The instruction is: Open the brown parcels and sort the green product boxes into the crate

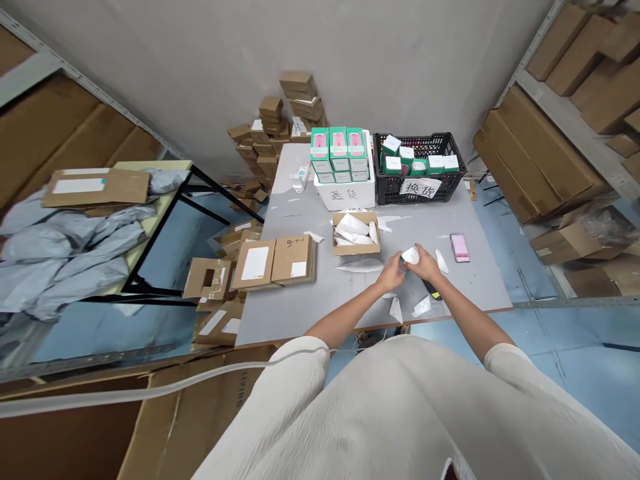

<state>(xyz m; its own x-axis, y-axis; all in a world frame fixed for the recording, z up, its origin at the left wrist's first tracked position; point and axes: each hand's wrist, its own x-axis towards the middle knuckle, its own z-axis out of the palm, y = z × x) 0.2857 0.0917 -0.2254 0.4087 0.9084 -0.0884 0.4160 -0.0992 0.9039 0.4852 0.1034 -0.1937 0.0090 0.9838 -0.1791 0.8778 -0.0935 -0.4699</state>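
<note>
My left hand (pixel 391 272) and my right hand (pixel 425 263) are closed on a small green-and-white box (pixel 411 255) above the front right of the grey table (pixel 330 303). Its white end faces up; the fingers cover much of its sides. Beneath my right forearm lies a black and yellow tool (pixel 433 290), partly hidden, so its kind is unclear. Torn white paper scraps (pixel 396 310) are scattered around my hands. Just left of them stands an open cardboard box (pixel 356 249) with crumpled white paper inside.
At the back are a white foam box (pixel 345 195) of green-and-pink boxes and a black crate (pixel 453 180) holding similar ones. A phone (pixel 460 247) lies right, flat cartons (pixel 275 261) left. Shelves with cartons (pixel 540 153) flank the table. A white cable (pixel 165 385) crosses the lower left.
</note>
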